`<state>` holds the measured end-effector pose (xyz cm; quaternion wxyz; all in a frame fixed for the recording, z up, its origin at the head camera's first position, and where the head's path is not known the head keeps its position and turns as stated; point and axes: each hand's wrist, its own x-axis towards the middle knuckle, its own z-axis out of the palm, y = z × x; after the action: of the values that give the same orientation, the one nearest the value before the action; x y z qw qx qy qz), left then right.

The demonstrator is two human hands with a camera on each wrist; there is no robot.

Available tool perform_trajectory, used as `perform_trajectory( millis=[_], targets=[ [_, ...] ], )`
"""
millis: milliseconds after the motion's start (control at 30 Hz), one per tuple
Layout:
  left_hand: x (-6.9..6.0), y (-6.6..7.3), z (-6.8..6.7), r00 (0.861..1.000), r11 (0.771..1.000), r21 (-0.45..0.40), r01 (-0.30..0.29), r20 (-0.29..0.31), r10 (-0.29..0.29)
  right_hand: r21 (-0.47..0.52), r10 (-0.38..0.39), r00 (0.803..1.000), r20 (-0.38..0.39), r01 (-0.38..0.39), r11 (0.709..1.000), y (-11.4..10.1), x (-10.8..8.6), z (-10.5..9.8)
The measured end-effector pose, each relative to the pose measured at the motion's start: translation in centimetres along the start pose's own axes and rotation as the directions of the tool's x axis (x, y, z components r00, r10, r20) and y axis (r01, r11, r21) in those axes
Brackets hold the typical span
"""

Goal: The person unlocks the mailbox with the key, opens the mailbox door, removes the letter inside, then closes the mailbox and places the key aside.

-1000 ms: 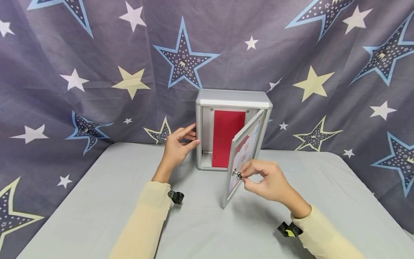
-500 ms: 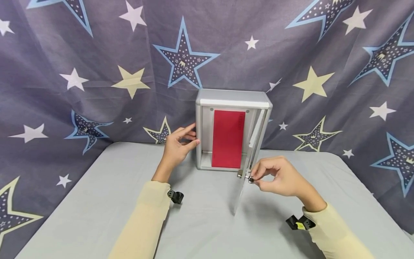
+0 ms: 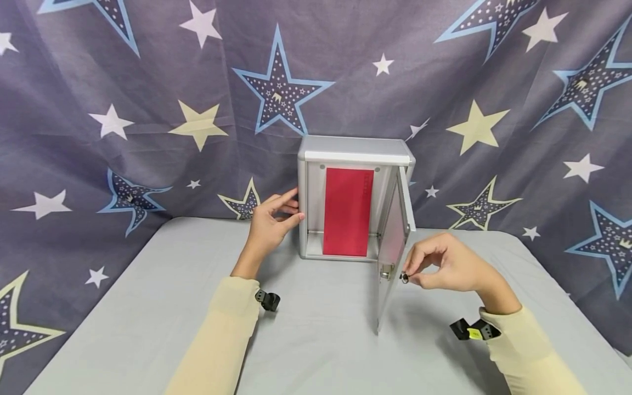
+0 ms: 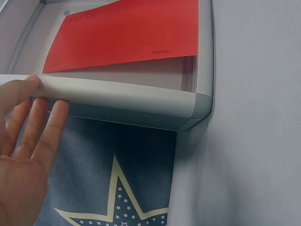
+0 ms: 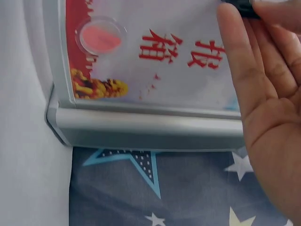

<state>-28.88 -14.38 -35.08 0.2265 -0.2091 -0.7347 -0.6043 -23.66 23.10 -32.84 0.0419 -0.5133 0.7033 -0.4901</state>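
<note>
A silver metal box (image 3: 356, 147) stands upright at the back of the table, a red envelope (image 3: 348, 211) leaning inside it. Its hinged door (image 3: 395, 233) stands ajar on the right, pointing toward the camera. My right hand (image 3: 451, 263) pinches the small key (image 3: 405, 277) at the door's lock between thumb and fingers. In the right wrist view the door's printed front (image 5: 188, 84) shows red characters beside that hand (image 5: 277, 99). My left hand (image 3: 269, 227) holds the box's left side, thumb on the front edge, fingers on the outer side, as the left wrist view shows too (image 4: 28, 141).
A light grey cloth covers the table (image 3: 306, 340). Behind the box hangs a dark curtain (image 3: 345, 109) with star patterns, close to its back. Black wrist mounts (image 3: 267, 300) sit at both sleeves.
The door has swung further open to the right, my right hand moving with it while pinching the key. Its inner side and latch now show. My left hand has stayed on the box.
</note>
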Motion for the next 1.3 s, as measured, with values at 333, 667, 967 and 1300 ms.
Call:
perform_trajectory(
  millis=[333, 667, 967, 1300],
  targets=[
    [-0.1, 0.1, -0.1, 1.0, 1.0, 0.002, -0.002, 0.002, 0.002, 0.126, 0.078, 0.996, 0.041, -0.082, 0.989, 0.3, -1.4, -1.9],
    [0.0, 0.1, 0.0, 1.0, 1.0, -0.004, 0.007, 0.002, -0.007, 0.29, 0.063, 0.994, 0.087, -0.086, 0.953, 0.9, -2.5, -3.6],
    [0.0, 0.1, 0.0, 1.0, 1.0, -0.001, 0.012, 0.002, -0.012, 0.269, 0.122, 0.991, 0.051, -0.131, 0.954, 1.4, -3.7, -4.9],
    [0.0, 0.2, 0.0, 1.0, 1.0, 0.008, 0.012, -0.001, -0.012, 0.26, 0.159, 0.987, 0.034, -0.162, 0.952, 1.9, -4.4, -5.6]
  ],
)
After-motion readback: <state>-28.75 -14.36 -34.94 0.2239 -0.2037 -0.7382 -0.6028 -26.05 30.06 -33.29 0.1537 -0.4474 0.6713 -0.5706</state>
